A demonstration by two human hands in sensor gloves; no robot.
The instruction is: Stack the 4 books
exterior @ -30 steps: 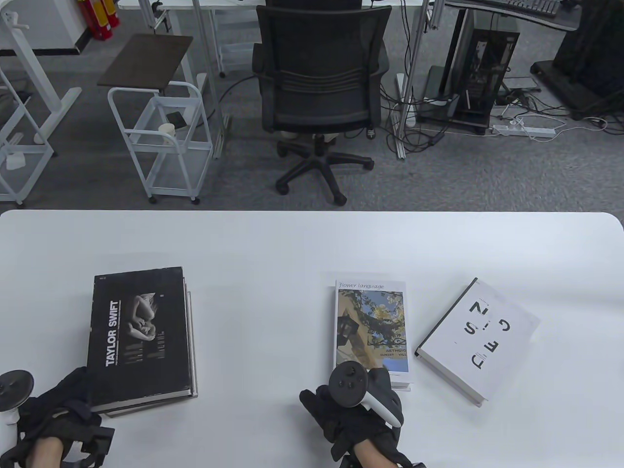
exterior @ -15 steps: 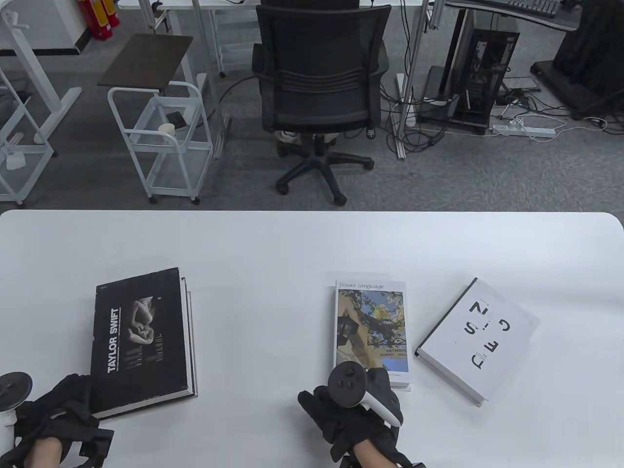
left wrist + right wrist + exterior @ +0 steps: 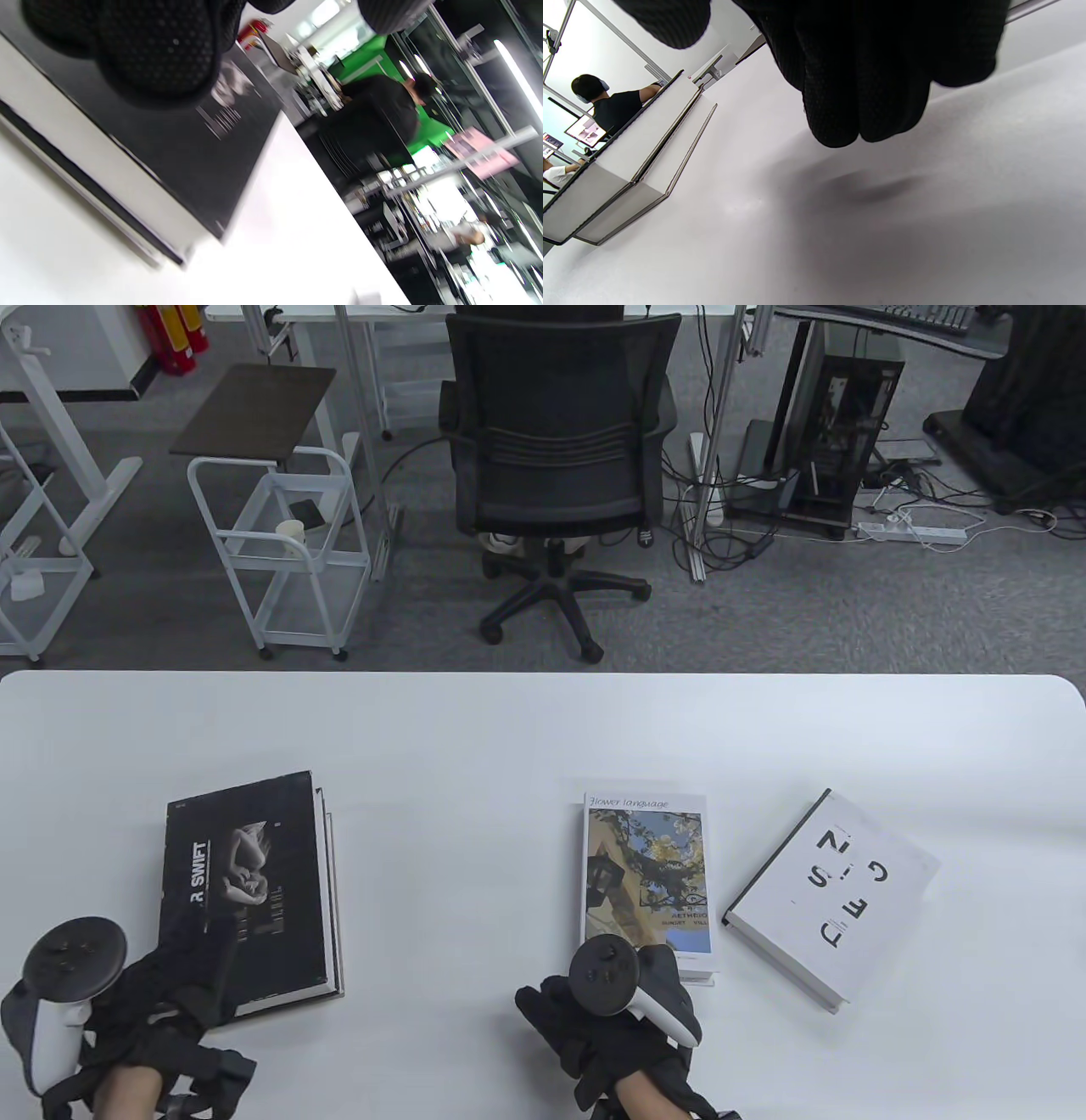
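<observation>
A black "Taylor Swift" book [image 3: 263,891] lies on top of a second book [image 3: 333,899] at the table's left. My left hand [image 3: 191,963] lies over the black book's near left corner, with its fingers [image 3: 161,55] on the cover [image 3: 212,161]. A "Flower language" book [image 3: 645,874] lies in the middle. A white book with black letters [image 3: 836,891] lies angled to its right. My right hand [image 3: 607,1022] sits at the flower book's near edge, its fingers [image 3: 848,84] hanging just above the table, holding nothing.
The white table [image 3: 475,729] runs the full width of the view. Bare tabletop lies between the two-book stack and the flower book. The stack also shows in the right wrist view [image 3: 628,144]. An office chair [image 3: 556,449] and a white cart [image 3: 280,551] stand beyond the far edge.
My left hand has moved up from the black book's near left corner onto its cover. The black book has turned slightly and now sits more squarely on the book beneath. The right hand has stayed put.
</observation>
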